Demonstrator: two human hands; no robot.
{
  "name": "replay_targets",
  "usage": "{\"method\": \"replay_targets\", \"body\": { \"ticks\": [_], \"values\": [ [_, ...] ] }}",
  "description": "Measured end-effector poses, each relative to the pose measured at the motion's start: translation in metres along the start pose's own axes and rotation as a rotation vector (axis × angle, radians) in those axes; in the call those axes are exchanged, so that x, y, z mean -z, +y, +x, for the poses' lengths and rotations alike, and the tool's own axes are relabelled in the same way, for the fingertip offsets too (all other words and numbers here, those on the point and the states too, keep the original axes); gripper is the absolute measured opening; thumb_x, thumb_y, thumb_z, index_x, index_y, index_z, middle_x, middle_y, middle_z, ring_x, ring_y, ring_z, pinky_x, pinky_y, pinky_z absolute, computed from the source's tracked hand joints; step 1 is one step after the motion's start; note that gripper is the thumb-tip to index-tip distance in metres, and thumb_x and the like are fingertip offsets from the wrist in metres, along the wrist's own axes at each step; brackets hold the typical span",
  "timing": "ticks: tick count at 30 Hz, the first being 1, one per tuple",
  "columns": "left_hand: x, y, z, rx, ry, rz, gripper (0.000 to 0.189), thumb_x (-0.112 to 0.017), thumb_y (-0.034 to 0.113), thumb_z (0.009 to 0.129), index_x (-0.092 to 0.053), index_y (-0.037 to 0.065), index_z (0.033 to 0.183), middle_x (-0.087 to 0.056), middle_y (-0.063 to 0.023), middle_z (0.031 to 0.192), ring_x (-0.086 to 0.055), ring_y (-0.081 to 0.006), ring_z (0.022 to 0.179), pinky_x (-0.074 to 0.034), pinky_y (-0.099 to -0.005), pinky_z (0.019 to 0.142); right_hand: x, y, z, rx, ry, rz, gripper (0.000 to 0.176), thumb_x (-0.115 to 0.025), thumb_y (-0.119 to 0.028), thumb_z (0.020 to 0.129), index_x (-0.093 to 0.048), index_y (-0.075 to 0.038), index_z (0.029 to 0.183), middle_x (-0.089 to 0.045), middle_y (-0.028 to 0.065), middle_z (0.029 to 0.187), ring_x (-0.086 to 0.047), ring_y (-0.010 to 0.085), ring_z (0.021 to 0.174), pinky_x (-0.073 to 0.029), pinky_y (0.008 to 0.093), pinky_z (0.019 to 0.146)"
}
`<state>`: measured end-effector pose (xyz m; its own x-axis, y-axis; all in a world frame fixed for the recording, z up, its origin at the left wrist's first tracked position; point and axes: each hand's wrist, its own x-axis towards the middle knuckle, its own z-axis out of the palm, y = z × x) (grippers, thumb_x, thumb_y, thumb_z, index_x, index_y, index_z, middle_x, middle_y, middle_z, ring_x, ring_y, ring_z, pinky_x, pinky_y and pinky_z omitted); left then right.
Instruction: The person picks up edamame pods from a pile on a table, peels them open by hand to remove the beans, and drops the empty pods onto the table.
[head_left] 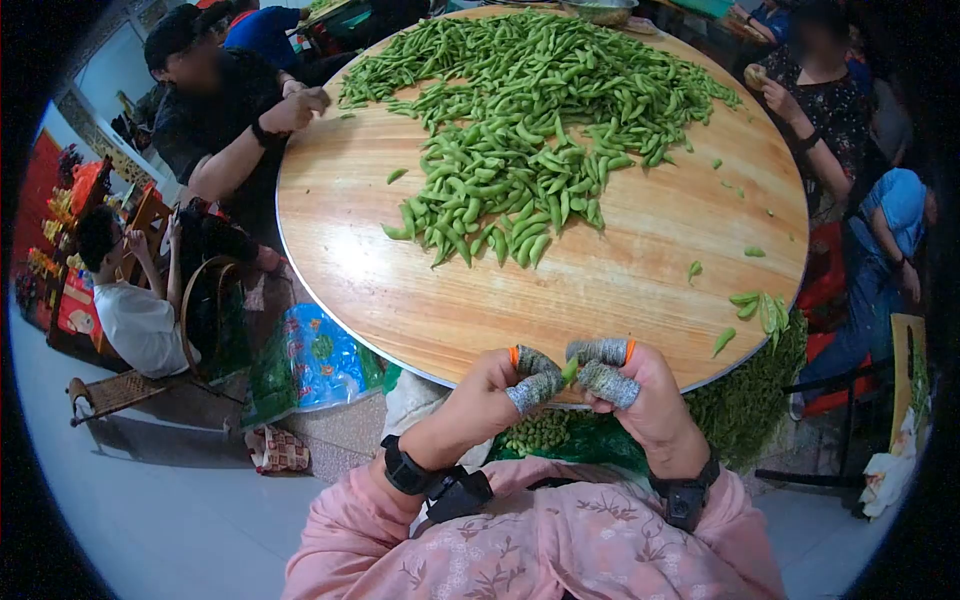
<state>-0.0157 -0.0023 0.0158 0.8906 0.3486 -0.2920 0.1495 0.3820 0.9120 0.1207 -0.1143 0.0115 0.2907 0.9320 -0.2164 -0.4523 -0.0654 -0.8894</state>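
Observation:
Both of my hands are at the near edge of a round wooden table [350, 230], with grey finger covers on thumbs and index fingers. Between the fingertips of my left hand [490, 395] and my right hand [635, 395] is a green pod [571, 370], pinched from both sides. A large pile of green pods [530, 120] covers the far and middle part of the table. Below my hands, partly hidden by them, lie shelled green beans [540, 432] at green plastic.
Several loose pods [765, 310] lie at the table's right edge, above a heap of green scraps [750, 410]. A person in black [225, 110] is at the left, another person [825, 110] at the right. A seated person [145, 310] and plastic bag [320, 355] are further left.

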Motion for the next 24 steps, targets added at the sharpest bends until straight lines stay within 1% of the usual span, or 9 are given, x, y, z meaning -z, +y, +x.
{"method": "replay_targets", "body": {
  "ticks": [4,7,9,16,19,21,22,23,24],
  "values": [
    [-0.002,-0.002,0.003,-0.141,0.004,0.055,0.009,-0.055,0.012,0.078,-0.055,0.004,0.082,-0.052,0.0028,0.065,-0.043,-0.0037,0.053,-0.033,-0.0168,0.046,0.004,0.002,-0.003,-0.032,-0.07,0.012,0.015,-0.052,-0.01,0.079,-0.056,-0.001,0.09,-0.051,-0.0021,0.065,-0.043,0.0039,0.053,-0.034,0.0166,0.048],
    [-0.002,-0.003,0.002,-0.109,0.025,0.073,0.009,-0.056,0.01,0.077,-0.056,0.002,0.081,-0.053,0.0028,0.066,-0.045,-0.0036,0.055,-0.034,-0.0168,0.047,0.002,-0.002,-0.002,-0.013,-0.059,0.01,0.014,-0.051,-0.011,0.08,-0.058,-0.001,0.088,-0.052,-0.0026,0.064,-0.042,0.0035,0.052,-0.033,0.016,0.046],
    [0.001,-0.002,0.001,-0.111,0.013,0.114,0.009,-0.057,0.009,0.076,-0.056,0.001,0.081,-0.053,0.0025,0.067,-0.045,-0.0034,0.057,-0.035,-0.0167,0.048,0.003,-0.001,-0.003,-0.066,-0.04,-0.038,0.014,-0.052,-0.011,0.08,-0.058,-0.001,0.088,-0.052,-0.0028,0.064,-0.043,0.0035,0.053,-0.033,0.0158,0.046],
    [0.007,-0.01,0.001,-0.143,-0.037,0.162,0.009,-0.053,0.009,0.078,-0.055,0.001,0.081,-0.052,0.003,0.068,-0.045,-0.0034,0.059,-0.036,-0.0194,0.049,-0.001,-0.001,-0.003,-0.025,-0.054,-0.073,0.013,-0.052,-0.007,0.079,-0.058,0.0,0.087,-0.055,-0.0013,0.068,-0.047,0.0046,0.058,-0.037,0.0177,0.052],
    [0.003,-0.007,0.0,-0.094,-0.027,0.147,0.01,-0.055,0.008,0.075,-0.054,0.002,0.083,-0.055,-0.0017,0.069,-0.049,-0.0084,0.06,-0.038,-0.0219,0.051,0.004,0.004,-0.001,-0.024,-0.04,-0.162,0.011,-0.052,-0.004,0.079,-0.057,0.001,0.087,-0.056,0.0003,0.071,-0.05,0.0063,0.062,-0.041,0.0195,0.057],
    [-0.004,-0.006,-0.002,-0.363,0.148,0.944,0.014,-0.057,0.006,0.071,-0.053,0.003,0.084,-0.055,-0.0088,0.069,-0.052,-0.019,0.06,-0.04,-0.0254,0.052,0.009,0.006,0.002,-0.031,-0.027,-0.152,0.011,-0.051,-0.004,0.078,-0.057,0.002,0.086,-0.056,0.001,0.072,-0.051,0.0072,0.064,-0.043,0.0204,0.06],
    [-0.007,-0.008,-0.002,-0.349,0.147,0.938,0.014,-0.057,0.006,0.071,-0.053,0.003,0.084,-0.055,-0.0088,0.069,-0.052,-0.019,0.06,-0.04,-0.0254,0.052,0.01,0.007,0.002,-0.045,-0.013,-0.141,0.01,-0.051,-0.003,0.078,-0.056,0.002,0.085,-0.057,0.0017,0.074,-0.052,0.0081,0.066,-0.044,0.0214,0.062],
    [-0.01,-0.01,-0.002,-0.471,0.208,1.121,0.015,-0.057,0.005,0.069,-0.053,0.003,0.084,-0.054,-0.0117,0.068,-0.052,-0.0236,0.059,-0.041,-0.0272,0.053,0.007,0.007,0.001,-0.062,-0.009,-0.135,0.01,-0.051,-0.003,0.078,-0.056,0.002,0.085,-0.057,0.0017,0.074,-0.052,0.0081,0.066,-0.044,0.0214,0.062],
    [-0.012,-0.011,-0.001,-0.6,0.268,1.303,0.017,-0.057,0.003,0.067,-0.052,0.003,0.083,-0.053,-0.0145,0.067,-0.052,-0.0281,0.059,-0.041,-0.029,0.053,0.002,0.005,0.002,-0.017,0.028,-0.132,0.009,-0.054,-0.008,0.077,-0.057,0.0,0.081,-0.055,0.0001,0.068,-0.049,0.0063,0.059,-0.039,0.0188,0.055]
  ]
}}
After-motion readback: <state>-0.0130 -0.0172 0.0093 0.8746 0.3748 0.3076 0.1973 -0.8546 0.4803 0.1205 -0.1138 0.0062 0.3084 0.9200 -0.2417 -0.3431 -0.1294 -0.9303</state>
